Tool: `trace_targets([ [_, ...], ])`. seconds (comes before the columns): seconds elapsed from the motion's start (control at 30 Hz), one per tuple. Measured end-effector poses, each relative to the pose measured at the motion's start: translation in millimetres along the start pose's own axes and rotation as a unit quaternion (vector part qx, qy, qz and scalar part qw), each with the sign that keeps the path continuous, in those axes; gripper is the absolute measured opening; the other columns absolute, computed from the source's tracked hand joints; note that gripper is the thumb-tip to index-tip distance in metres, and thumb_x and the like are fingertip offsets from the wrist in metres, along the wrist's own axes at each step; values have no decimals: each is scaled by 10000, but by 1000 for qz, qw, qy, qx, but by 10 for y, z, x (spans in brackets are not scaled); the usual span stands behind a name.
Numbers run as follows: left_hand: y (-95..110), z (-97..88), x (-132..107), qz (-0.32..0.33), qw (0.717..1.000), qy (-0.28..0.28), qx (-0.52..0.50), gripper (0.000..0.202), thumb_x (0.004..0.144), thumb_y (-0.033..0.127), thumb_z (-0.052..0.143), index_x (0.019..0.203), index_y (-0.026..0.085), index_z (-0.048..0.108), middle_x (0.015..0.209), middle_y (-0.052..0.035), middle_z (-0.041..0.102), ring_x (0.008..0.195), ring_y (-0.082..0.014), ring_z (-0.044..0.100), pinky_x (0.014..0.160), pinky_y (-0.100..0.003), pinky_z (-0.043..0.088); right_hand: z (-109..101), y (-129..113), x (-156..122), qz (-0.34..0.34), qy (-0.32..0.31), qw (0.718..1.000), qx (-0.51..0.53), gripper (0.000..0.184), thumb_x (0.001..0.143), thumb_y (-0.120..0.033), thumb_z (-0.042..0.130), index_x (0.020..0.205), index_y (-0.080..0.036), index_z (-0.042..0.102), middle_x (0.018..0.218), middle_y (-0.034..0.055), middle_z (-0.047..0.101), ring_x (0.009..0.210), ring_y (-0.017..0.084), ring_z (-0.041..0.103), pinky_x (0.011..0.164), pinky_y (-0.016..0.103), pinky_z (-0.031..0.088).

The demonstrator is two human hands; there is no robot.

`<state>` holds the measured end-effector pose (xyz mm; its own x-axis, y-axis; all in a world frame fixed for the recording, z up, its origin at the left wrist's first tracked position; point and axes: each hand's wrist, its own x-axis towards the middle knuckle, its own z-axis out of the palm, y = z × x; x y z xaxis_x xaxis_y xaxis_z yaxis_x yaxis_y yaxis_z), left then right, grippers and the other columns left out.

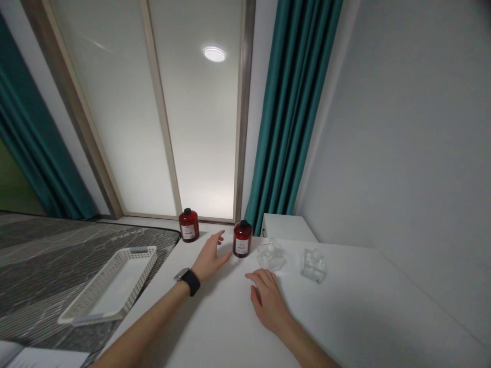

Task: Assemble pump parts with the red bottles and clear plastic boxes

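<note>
Red bottle (pixel 242 245) upright on white bench (pixel 224 329), just right of left hand (pixel 211 257). Left fingers spread, thumb apart, hold nothing; can't tell if thumb touches bottle. Right hand (pixel 268 301) empty, fingers loosely bent, thumb apart, just short of crumpled clear piece (pixel 272 254). Other clear piece (pixel 313 265) farther right. Second red bottle (pixel 188 226) upright, left. White basket (pixel 92 287) beside bench.

Teal curtains (pixel 295 102), pale framed panels (pixel 203 128), white cabinet (pixel 287 225), plain wall (pixel 402 128), grey patterned floor (pixel 23 271)
</note>
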<state>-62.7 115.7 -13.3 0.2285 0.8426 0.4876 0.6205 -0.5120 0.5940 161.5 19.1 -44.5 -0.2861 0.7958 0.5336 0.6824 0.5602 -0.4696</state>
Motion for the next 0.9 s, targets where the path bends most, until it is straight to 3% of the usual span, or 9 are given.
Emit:
trace_targets([
  [0.2, 186, 363, 471, -55, 985, 36, -162, 926, 637, 338, 830, 1424, 142, 384, 1344, -172, 518, 1251, -340, 523, 1116, -536, 361, -3, -9, 1, -5, 2, 1000, 2, 431, 807, 32, 467, 1110, -230, 625, 986, 63, 631, 929, 249, 579, 838, 418, 480],
  [0.3, 246, 508, 531, -63, 978, 34, -198, 880, 635, 289, 839, 1391, 147, 410, 1328, -162, 567, 1279, -323, 526, 1142, -510, 340, -3, -6, 3, -1, 7, 1000, 11, 405, 817, 25, 473, 1096, -222, 631, 978, 68, 620, 927, 251, 579, 826, 412, 487],
  [0.4, 268, 571, 502, -73, 968, 45, -235, 732, 654, 260, 820, 1295, 154, 484, 1250, -140, 632, 1183, -292, 603, 1097, -479, 403, -1, 0, 8, 4, 11, 1000, 22, 376, 839, 6, 464, 1087, -217, 638, 963, 71, 616, 924, 252, 580, 834, 418, 489],
  [0.53, 297, 467, 421, -99, 951, 67, -287, 541, 808, 385, 690, 1241, 129, 492, 1105, -137, 694, 989, -264, 689, 946, -467, 520, -4, 30, 18, 12, 22, 999, 43, 361, 841, -6, 453, 1070, -215, 639, 966, 68, 629, 931, 246, 591, 839, 411, 498],
  [0.6, 333, 340, 354, -108, 943, 65, -308, 486, 912, 458, 538, 1244, 108, 481, 1066, -151, 706, 903, -254, 711, 846, -451, 565, -12, 58, 25, 19, 29, 998, 56, 342, 851, -19, 445, 1058, -213, 637, 970, 69, 637, 933, 241, 601, 835, 400, 505],
  [0.67, 385, 194, 252, -107, 940, 52, -319, 491, 924, 482, 509, 1232, 99, 499, 1045, -151, 716, 867, -254, 718, 804, -437, 580, -21, 88, 31, 23, 34, 997, 67, 317, 870, -39, 437, 1043, -210, 640, 955, 69, 644, 913, 235, 613, 816, 384, 514],
  [0.77, 465, 16, 29, -88, 946, 37, -310, 550, 767, 352, 738, 1232, 143, 532, 1121, -117, 705, 1007, -275, 686, 948, -451, 530, -24, 108, 36, 21, 34, 996, 75, 289, 891, -66, 432, 1000, -215, 654, 895, 60, 657, 853, 227, 622, 775, 365, 514],
  [0.83, 495, -35, -140, -44, 963, 16, -264, 675, 732, 287, 772, 1327, 174, 475, 1243, -114, 654, 1112, -287, 647, 1037, -471, 475, -19, 93, 32, 15, 35, 997, 72, 277, 896, -77, 435, 963, -219, 663, 859, 54, 665, 830, 225, 622, 760, 358, 508],
  [0.9, 500, -32, -291, -43, 971, 22, -235, 687, 757, 284, 746, 1363, 182, 438, 1292, -120, 627, 1155, -289, 630, 1064, -477, 456, -20, 62, 27, 7, 38, 997, 65, 274, 895, -81, 437, 937, -221, 669, 844, 50, 672, 823, 222, 621, 757, 352, 505],
])
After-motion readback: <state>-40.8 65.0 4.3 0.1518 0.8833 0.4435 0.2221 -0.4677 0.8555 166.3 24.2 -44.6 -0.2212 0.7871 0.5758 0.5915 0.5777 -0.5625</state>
